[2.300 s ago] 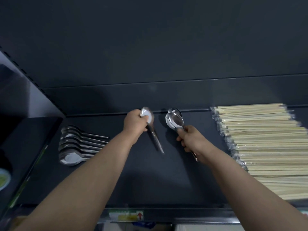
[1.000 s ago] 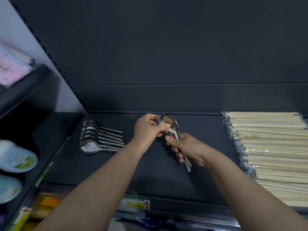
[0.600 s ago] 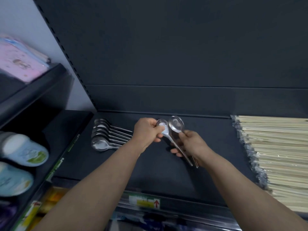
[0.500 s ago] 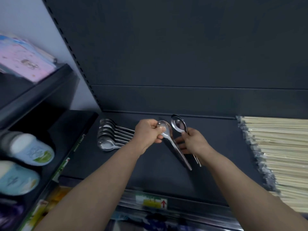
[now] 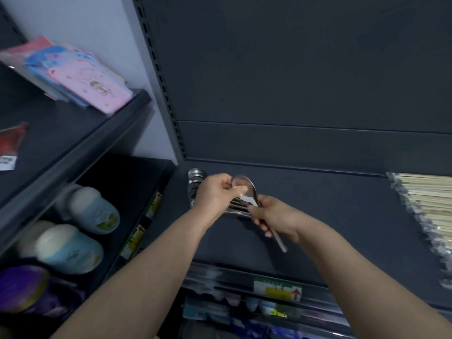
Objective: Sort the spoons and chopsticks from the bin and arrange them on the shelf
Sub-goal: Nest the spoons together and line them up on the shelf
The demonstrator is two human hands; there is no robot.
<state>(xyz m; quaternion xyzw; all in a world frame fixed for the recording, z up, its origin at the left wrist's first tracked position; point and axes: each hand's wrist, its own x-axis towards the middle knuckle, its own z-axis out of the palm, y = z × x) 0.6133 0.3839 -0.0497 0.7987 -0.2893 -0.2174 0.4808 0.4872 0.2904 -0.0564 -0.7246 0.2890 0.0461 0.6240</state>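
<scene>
My left hand [image 5: 216,192] pinches the bowl of a steel spoon [image 5: 244,185] above the dark shelf [image 5: 330,216]. My right hand [image 5: 274,216] grips spoon handles, and one handle end [image 5: 281,244] sticks out below the fingers. How many spoons it holds is blurred. A row of steel spoons [image 5: 194,182] lies on the shelf just behind my left hand, mostly hidden by it. Wrapped bundles of pale chopsticks [image 5: 430,199] lie at the shelf's right end.
The shelf's front rail carries a price label [image 5: 277,289]. A neighbouring rack on the left holds pastel tubs [image 5: 73,248] below and pink and blue flat packs [image 5: 80,74] above. A slotted upright [image 5: 159,77] divides the racks.
Both hands have moved left across the shelf with the spoons and now hang over the handles of the laid-out row. The view has swung left, pushing the chopsticks to the edge.
</scene>
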